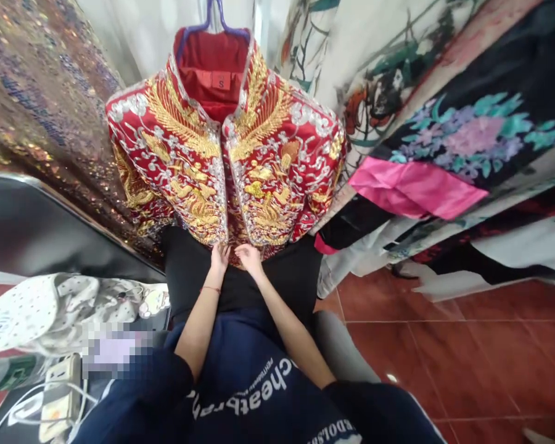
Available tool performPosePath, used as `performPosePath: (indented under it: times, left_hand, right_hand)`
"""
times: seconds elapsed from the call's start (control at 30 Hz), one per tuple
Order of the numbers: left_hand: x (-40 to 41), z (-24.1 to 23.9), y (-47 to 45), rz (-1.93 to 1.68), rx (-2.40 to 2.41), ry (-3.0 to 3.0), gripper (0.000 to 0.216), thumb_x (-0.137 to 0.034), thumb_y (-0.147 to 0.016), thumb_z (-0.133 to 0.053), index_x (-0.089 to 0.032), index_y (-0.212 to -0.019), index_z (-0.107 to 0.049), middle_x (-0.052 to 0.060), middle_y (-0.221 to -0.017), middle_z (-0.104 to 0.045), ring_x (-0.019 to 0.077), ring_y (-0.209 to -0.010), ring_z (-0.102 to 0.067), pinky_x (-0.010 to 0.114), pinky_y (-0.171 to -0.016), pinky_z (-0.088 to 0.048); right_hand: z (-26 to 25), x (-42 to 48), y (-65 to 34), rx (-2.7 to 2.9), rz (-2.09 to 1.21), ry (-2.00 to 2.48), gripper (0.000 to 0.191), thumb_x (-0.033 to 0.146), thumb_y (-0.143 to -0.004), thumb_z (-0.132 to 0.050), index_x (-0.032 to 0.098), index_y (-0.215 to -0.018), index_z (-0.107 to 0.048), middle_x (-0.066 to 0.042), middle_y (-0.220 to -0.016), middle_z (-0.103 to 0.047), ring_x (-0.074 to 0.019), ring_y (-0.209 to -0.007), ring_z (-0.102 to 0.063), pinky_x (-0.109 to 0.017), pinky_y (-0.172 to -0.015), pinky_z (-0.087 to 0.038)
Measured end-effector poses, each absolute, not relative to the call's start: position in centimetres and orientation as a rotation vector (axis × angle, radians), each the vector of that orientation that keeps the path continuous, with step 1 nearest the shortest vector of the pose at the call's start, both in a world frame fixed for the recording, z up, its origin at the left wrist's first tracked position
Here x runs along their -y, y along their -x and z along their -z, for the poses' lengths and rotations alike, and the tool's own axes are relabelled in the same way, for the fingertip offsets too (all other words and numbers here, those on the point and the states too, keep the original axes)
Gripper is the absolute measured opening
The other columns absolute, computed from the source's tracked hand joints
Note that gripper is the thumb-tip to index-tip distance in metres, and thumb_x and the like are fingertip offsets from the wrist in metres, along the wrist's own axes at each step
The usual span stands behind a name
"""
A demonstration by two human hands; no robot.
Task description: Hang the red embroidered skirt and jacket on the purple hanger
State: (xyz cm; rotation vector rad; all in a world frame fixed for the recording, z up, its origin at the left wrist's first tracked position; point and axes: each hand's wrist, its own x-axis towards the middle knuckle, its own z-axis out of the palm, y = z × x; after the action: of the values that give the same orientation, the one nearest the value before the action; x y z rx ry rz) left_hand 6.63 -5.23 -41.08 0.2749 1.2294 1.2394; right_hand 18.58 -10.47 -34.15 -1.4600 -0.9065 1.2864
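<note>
A red jacket (222, 154) thick with gold and silver embroidery hangs on a purple hanger (213, 18) straight ahead of me. A black skirt (194, 271) hangs below it. My left hand (219, 256) and my right hand (248, 256) meet at the bottom of the jacket's front opening. Both hands have their fingers closed on the hem edges, one on each side of the opening. A thin red string circles my left wrist.
A sequined brown fabric (37, 92) hangs at the left. Floral robes with a pink panel (411, 185) hang at the right. A white dotted garment (50, 308) and a power strip (60, 394) lie at lower left. Red floor tiles (444, 357) spread to the right.
</note>
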Motion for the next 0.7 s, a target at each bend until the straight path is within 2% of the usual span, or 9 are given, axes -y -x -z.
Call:
performPosePath:
  times: [0.07, 0.13, 0.4, 0.57, 0.7]
  left_hand:
    - [5.6, 41.0, -6.5, -1.279, -1.2, -0.225, 0.011, -0.023, -0.097, -0.05, -0.022, -0.093, -0.06, 0.004, -0.096, -0.07, 0.0108, -0.096, -0.068, 0.024, -0.096, -0.052]
    - [6.2, 40.6, -6.5, -1.289, -1.153, -0.205, 0.009, -0.018, -0.095, -0.055, -0.022, -0.097, -0.062, 0.002, -0.098, -0.071, 0.008, -0.094, -0.068, 0.02, -0.094, -0.051]
    - [8.8, 38.4, -6.3, -1.118, -0.92, -0.245, 0.025, -0.007, -0.076, -0.08, -0.015, -0.098, -0.07, 0.002, -0.086, -0.074, 0.0084, -0.074, -0.069, 0.017, -0.063, -0.049]
    - [9.9, 37.3, -5.7, -1.054, -0.827, -0.259, 0.019, -0.007, -0.075, -0.082, -0.012, -0.088, -0.07, 0.002, -0.075, -0.07, 0.0076, -0.065, -0.065, 0.016, -0.059, -0.049]
    - [11.3, 36.3, -4.7, -1.017, -0.79, -0.323, 0.018, -0.012, -0.075, -0.084, -0.01, -0.084, -0.07, -0.001, -0.061, -0.061, 0.0082, -0.06, -0.062, 0.017, -0.058, -0.049]
  right_hand:
    - [35.5, 9.9, -18.9, 0.709, -1.412, 1.445, 0.032, 0.038, -0.097, -0.064, 0.015, -0.12, -0.064, -0.008, -0.117, -0.068, -0.0192, -0.101, -0.068, -0.041, -0.089, -0.059]
    - [36.4, 9.1, -19.6, 0.529, -1.494, 1.403, 0.04, 0.041, -0.097, -0.063, 0.017, -0.129, -0.06, -0.009, -0.128, -0.064, -0.0216, -0.109, -0.066, -0.043, -0.092, -0.059]
    - [38.2, 7.6, -20.0, 0.164, -1.469, 1.277, 0.038, 0.04, -0.098, -0.063, 0.019, -0.13, -0.06, -0.01, -0.132, -0.062, -0.0222, -0.112, -0.065, -0.044, -0.095, -0.057]
    - [38.9, 7.3, -20.0, 0.147, -1.432, 1.266, 0.04, 0.04, -0.097, -0.063, 0.018, -0.131, -0.06, -0.01, -0.132, -0.062, -0.0228, -0.113, -0.065, -0.045, -0.095, -0.057]
    - [39.2, 9.2, -19.6, 0.172, -1.548, 1.254, 0.04, 0.04, -0.098, -0.063, 0.018, -0.13, -0.06, -0.01, -0.132, -0.062, -0.0226, -0.112, -0.065, -0.045, -0.095, -0.057]
